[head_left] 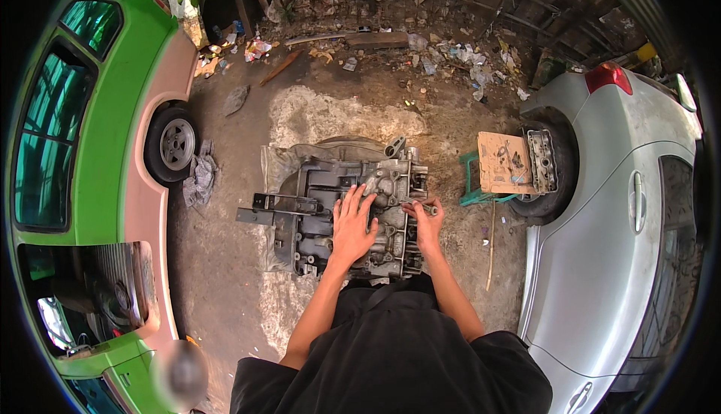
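A grimy metal engine block [312,173] lies on its side on a worn cloth [272,160] in front of me. A dark flat metal bracket [255,215] sticks out from its left. My left hand [353,226] rests on the middle of the block, fingers stretched apart. At the block's right edge, my right hand [425,222] grips a small metal piece [429,211], perhaps a tool, with fingers curled round it. Its exact shape is hard to make out. A small grey metal arm [394,146] sits at the block's upper right corner.
A green-and-pink vehicle [113,143] flanks the left, a silver car [608,264] the right. A green stool [469,177] bears cardboard [499,158] and a metal engine part [542,160]. Litter [466,61] lines the back fence, and a thin stick [490,256] lies right of me.
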Available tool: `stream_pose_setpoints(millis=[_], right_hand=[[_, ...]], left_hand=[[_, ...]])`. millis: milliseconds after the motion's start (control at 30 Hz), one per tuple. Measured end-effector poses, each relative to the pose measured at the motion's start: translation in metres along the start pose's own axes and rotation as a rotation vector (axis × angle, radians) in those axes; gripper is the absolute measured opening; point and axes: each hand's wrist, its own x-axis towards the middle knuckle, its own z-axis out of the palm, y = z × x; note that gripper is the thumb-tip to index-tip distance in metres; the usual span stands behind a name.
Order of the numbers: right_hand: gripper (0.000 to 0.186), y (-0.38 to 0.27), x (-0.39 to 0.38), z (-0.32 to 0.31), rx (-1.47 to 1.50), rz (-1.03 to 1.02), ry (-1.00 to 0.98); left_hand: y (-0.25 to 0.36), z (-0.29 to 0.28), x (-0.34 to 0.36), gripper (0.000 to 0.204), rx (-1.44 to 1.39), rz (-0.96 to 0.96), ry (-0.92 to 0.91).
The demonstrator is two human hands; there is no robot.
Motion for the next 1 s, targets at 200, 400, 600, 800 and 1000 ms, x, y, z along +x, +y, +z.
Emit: stream_pose_setpoints(millis=[200,400,600,800,1000], right_hand=[[0.018,0.001,-0.012,-0.004,-0.089,0.019,0.010],[0.019,0.003,-0.018,-0.003,-0.163,0.033,-0.007],[0.021,0.010,-0.030,0.005,-0.179,-0.005,-0.008],[0.025,0.018,-0.029,0.010,-0.213,-0.031,-0.031],[0.022,0.003,0.023,0.017,-0.588,0.166,-0.001]], left_hand=[[-0.001,0.000,-0.001,0.057,0.014,0.011,-0.006],[-0.004,0.002,-0.001,0.056,0.015,0.014,-0.006],[-0.004,0.003,-0.001,0.055,0.019,0.016,-0.002],[-0.002,0.002,0.000,0.055,0.010,0.010,-0.003],[-0.002,0.001,-0.001,0.056,0.011,0.002,-0.001]])
